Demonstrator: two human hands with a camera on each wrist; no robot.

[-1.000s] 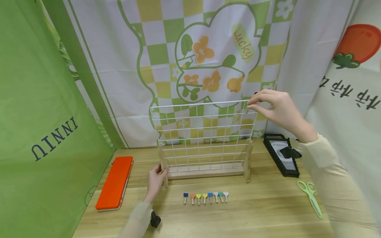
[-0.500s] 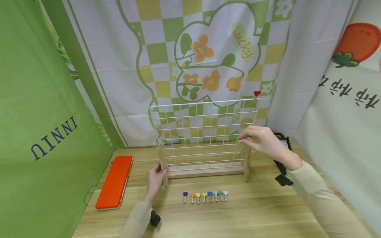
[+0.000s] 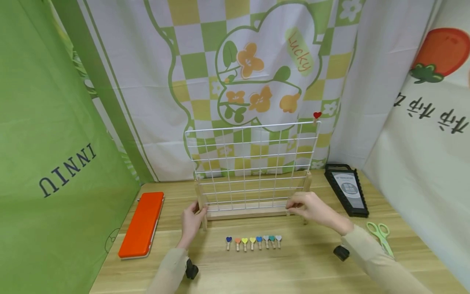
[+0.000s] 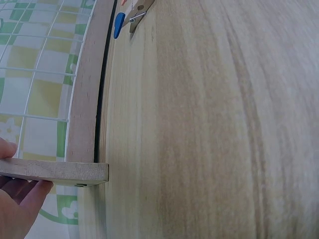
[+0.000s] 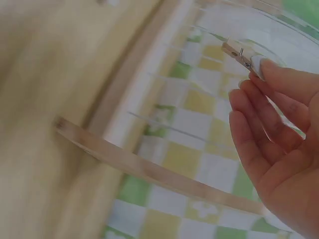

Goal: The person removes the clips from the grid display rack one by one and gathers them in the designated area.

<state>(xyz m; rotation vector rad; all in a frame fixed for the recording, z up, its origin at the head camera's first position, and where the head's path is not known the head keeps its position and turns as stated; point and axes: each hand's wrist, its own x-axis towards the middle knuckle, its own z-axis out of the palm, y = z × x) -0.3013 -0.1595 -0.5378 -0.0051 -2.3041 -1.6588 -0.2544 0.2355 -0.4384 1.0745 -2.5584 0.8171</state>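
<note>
A white wire grid [image 3: 251,163] stands upright in a wooden stand [image 3: 253,211]. My left hand [image 3: 191,224] grips the stand's left upright [image 4: 65,172], thumb on one side and fingers on the other. Between thumb and fingertips my right hand [image 3: 312,209] pinches a small wooden clothespin [image 5: 238,56] with a white top, in front of the grid's lower right part. A clothespin with a red heart [image 3: 317,116] is clipped at the grid's top right corner. Several more heart clothespins [image 3: 252,243] lie in a row on the table before the stand.
An orange-red flat case [image 3: 142,224] lies at the left of the wooden table [image 3: 257,273]. To the right are a black holder [image 3: 346,190] and green scissors [image 3: 380,234], partly covered by the right sleeve. A patterned curtain [image 3: 198,65] hangs close behind the grid.
My right hand has come down from the grid's top right corner to near the stand's base, still pinching the clothespin. The left hand stays on the upright.
</note>
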